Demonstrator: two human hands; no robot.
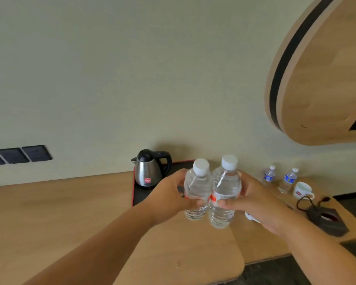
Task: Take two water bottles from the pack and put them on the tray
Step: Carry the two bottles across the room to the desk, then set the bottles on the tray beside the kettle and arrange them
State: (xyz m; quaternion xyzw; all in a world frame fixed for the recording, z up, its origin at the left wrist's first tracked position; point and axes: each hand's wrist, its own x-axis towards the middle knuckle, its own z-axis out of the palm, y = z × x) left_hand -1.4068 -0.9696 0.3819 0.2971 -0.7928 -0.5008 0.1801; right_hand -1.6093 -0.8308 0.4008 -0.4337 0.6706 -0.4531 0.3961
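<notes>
Two clear water bottles with white caps are held upright side by side above the wooden desk. My left hand (pixel 171 194) grips the left bottle (pixel 196 188) around its middle. My right hand (pixel 257 200) grips the right bottle (pixel 224 192), which touches the left one. Behind them a black tray (pixel 139 197) with a red edge lies against the wall, largely hidden by my hands. The pack is not in view.
A steel kettle (pixel 150 169) with a black lid stands on the tray's left part. Two small blue-labelled bottles (pixel 268 175) (pixel 288 179), a white cup (pixel 301 190) and a dark pouch with a cord (pixel 325 218) sit on the desk (pixel 60 206) to the right. A rounded wooden panel (pixel 327 75) hangs above right.
</notes>
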